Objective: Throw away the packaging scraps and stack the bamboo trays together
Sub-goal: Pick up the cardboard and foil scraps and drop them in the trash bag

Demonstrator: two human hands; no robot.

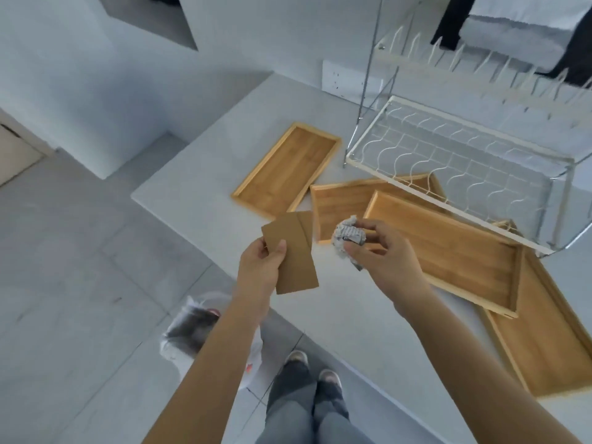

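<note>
Both arms reached forward over the near edge of the white counter [198, 174]. The left hand [261, 270] pinched a flat brown cardboard piece [294, 251], its long axis running near to far. The right hand [381, 254] clasped a crumpled paper wad [347, 233] in its fingertips. Four bamboo trays lay on the counter: one narrow tray [288, 169] far left, angled diagonally, and three overlapping trays [448, 248] to the right, partly beneath a wire dish rack [455, 161].

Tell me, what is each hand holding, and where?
Left hand pinches the brown cardboard piece by its left edge; right hand grips a crumpled paper wad in its fingertips.
</note>
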